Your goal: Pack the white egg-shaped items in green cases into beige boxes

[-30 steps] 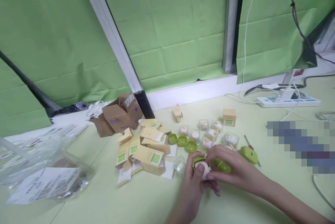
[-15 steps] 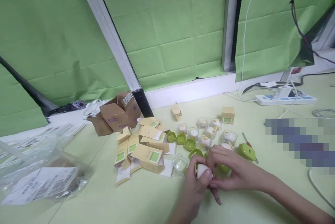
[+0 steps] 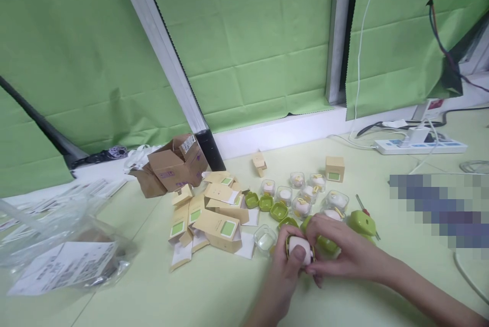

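Observation:
Near the front of the table my left hand (image 3: 287, 266) is closed around a small white rounded piece with a dark and yellow edge (image 3: 302, 251), its thumb lying on the white face. My right hand (image 3: 340, 250) pinches the same piece from the right with thumb and fingers. Just left of my hands stands a clear plastic cup (image 3: 265, 238). Behind them are several green plastic cups (image 3: 278, 210) and several clear cases with white pieces inside (image 3: 302, 206). A green lid-like part (image 3: 362, 223) lies to the right, partly over a screwdriver (image 3: 376, 234).
Opened cream cardboard boxes (image 3: 219, 230) are piled left of the cups. Farther back sits a brown carton (image 3: 178, 164), with a clear plastic bag (image 3: 69, 261) at the left. One small closed box (image 3: 334, 169) stands behind the cases. A white power strip (image 3: 451, 148) with cables lies at back right.
The white piece has turned slightly in my hands, so more of its white face shows. My left fingers below it have drawn in. The view has shifted a little.

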`<state>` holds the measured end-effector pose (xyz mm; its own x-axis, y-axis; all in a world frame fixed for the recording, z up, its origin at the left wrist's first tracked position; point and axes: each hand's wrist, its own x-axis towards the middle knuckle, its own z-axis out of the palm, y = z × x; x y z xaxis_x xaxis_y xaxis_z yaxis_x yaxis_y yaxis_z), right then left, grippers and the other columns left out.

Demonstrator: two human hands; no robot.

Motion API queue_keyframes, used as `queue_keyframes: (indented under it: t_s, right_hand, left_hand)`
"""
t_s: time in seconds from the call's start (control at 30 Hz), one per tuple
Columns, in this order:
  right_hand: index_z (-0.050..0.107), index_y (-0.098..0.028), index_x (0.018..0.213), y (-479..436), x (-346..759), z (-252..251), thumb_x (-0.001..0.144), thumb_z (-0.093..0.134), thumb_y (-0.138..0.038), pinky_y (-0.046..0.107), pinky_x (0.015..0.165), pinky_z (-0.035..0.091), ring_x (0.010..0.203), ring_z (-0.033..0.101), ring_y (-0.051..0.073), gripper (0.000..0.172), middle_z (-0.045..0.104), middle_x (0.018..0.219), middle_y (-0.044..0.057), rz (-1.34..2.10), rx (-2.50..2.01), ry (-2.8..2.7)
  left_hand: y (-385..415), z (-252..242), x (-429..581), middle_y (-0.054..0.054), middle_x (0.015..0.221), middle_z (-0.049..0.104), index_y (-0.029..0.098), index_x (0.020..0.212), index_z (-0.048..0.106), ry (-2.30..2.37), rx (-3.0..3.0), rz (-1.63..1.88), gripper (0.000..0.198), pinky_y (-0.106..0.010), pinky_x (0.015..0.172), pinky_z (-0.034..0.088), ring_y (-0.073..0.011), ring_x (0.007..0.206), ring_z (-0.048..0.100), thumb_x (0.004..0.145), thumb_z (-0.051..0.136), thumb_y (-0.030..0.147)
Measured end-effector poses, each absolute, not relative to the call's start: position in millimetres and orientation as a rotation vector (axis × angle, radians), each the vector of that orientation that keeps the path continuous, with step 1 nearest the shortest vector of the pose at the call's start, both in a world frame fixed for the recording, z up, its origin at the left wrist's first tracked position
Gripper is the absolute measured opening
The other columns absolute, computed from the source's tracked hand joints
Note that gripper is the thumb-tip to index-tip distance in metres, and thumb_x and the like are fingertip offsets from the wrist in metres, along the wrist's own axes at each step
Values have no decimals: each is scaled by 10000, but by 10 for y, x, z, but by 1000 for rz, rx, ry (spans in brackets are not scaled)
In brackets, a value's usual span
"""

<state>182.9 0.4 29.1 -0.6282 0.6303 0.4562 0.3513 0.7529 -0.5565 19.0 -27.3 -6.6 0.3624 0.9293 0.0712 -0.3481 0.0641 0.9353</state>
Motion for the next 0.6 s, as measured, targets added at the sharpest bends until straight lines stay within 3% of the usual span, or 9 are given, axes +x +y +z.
queue_keyframes:
  t_s: [0.23,0.37,0.6]
  right_hand:
    - [464,-222,777,-14,1849,327,728,656,-237,237,594,439,676,534,131,199,552,761,-14,656,-825,-2168]
    - [431,-222,733,-31,1816,305,692,654,-208,229,567,410,631,490,122,227,517,709,-29,585,-797,-2171]
    - [394,-221,700,-32,1778,247,677,634,-212,223,543,386,611,463,115,242,488,684,-30,529,-697,-2120]
  left_hand:
    - [-240,66,104,-4,787,487,180,926,522,809,1292,1056,376,-242,658,355,-139,730,450,704,655,452]
    - [-239,55,82,-32,826,528,182,926,531,812,1337,1019,398,-274,680,367,-178,768,483,698,641,489]
    - [-278,9,115,-22,806,535,198,916,519,871,1357,1110,340,-282,676,379,-164,724,486,735,604,473]
